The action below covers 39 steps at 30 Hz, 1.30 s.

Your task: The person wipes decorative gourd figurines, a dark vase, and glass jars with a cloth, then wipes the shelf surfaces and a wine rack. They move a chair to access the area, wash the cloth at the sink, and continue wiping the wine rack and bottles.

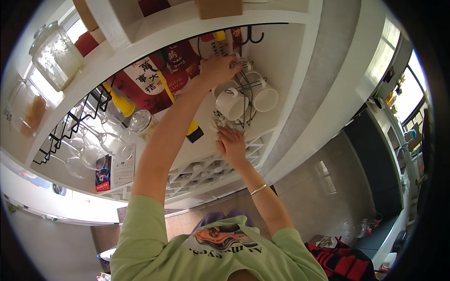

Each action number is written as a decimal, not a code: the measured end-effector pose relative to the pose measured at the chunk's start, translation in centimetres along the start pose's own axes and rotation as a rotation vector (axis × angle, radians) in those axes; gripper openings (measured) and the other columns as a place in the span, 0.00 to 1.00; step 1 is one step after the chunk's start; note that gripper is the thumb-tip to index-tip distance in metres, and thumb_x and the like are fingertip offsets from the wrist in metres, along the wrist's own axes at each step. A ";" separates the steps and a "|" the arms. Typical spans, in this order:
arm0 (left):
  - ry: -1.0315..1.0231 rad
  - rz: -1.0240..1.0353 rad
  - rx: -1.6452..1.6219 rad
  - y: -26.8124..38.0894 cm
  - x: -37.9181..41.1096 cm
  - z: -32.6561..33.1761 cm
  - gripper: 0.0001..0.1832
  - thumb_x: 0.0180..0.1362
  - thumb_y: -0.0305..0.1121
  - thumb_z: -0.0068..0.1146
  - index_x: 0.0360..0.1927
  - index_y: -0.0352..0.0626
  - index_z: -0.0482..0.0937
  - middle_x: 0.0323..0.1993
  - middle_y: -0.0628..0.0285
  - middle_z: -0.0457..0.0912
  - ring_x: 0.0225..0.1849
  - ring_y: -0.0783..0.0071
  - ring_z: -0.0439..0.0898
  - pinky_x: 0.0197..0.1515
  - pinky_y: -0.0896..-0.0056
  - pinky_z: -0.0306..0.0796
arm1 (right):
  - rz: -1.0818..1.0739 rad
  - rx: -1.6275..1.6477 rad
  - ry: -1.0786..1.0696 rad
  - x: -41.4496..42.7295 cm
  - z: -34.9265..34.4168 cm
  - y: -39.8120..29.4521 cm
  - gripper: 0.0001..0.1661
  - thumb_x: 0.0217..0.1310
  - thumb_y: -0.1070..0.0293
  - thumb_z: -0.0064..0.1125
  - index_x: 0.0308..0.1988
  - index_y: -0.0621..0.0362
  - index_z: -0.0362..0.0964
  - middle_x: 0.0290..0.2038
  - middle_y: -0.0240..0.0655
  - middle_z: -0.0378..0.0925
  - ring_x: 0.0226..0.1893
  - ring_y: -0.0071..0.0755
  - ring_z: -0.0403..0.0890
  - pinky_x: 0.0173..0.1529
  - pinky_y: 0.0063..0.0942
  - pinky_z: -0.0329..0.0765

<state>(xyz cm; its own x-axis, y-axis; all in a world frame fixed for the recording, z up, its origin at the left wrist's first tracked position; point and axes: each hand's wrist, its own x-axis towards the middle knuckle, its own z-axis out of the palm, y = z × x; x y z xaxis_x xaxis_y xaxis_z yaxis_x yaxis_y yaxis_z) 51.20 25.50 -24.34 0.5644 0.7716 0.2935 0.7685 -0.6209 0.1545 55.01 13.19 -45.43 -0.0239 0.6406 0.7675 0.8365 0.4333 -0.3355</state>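
My left hand (219,70) reaches to the back of the shelf, its fingers curled at the top of a dark wire mug rack (250,92). White mugs hang around the rack, among them a front mug (232,104) and a right-hand mug (265,99). My right hand (232,145), with a bracelet on the wrist, presses a crumpled whitish cloth or tissue (221,123) on the shelf board (207,135) by the rack's base. The fingers partly cover the cloth.
Left of my left arm stand a lidded glass jar (141,124) and a yellow flashlight-like object (121,102). Wine glasses (114,144) hang from a black wire holder (72,121). Red printed bags (147,84) lean at the back. Lattice bottle compartments (200,172) lie below the shelf.
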 end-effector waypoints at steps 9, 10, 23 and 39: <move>-0.118 -0.164 -0.169 0.3 2.8 2.1 0.30 0.36 0.58 0.49 0.42 0.54 0.71 0.38 0.63 0.75 0.44 0.64 0.71 0.48 0.54 0.56 | 0.027 0.162 0.041 0.0 -0.6 0.7 0.09 0.44 0.69 0.50 0.30 0.59 0.70 0.33 0.33 0.73 0.36 0.33 0.71 0.45 0.31 0.63; -0.104 -0.191 -0.221 -0.1 3.0 2.5 0.29 0.35 0.56 0.50 0.42 0.53 0.71 0.38 0.64 0.75 0.44 0.65 0.72 0.49 0.55 0.56 | 0.041 0.214 0.024 0.1 -0.9 0.6 0.08 0.44 0.70 0.50 0.30 0.59 0.70 0.32 0.34 0.73 0.34 0.34 0.72 0.44 0.29 0.63; -0.027 -0.214 -0.538 -1.5 2.5 2.1 0.24 0.36 0.41 0.55 0.40 0.43 0.74 0.32 0.60 0.74 0.32 0.75 0.72 0.35 0.78 0.64 | 1.243 1.661 0.263 -4.5 -8.8 5.0 0.15 0.56 0.66 0.42 0.39 0.66 0.66 0.38 0.37 0.71 0.40 0.30 0.71 0.47 0.25 0.66; 0.028 -0.329 -0.706 -3.6 -0.3 -4.4 0.20 0.37 0.31 0.55 0.38 0.39 0.74 0.24 0.64 0.76 0.24 0.80 0.74 0.27 0.82 0.68 | -0.128 -0.018 -0.358 0.0 -2.2 1.1 0.23 0.48 0.63 0.46 0.46 0.62 0.60 0.50 0.40 0.60 0.54 0.40 0.58 0.56 0.43 0.51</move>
<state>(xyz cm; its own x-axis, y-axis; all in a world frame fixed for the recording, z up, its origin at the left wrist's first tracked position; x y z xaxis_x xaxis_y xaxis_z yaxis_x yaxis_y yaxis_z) 46.88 26.90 -20.83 0.3257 0.9334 0.1504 0.5159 -0.3088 0.7991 57.11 12.28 -44.63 -0.3162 0.7645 0.5618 0.8239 0.5148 -0.2368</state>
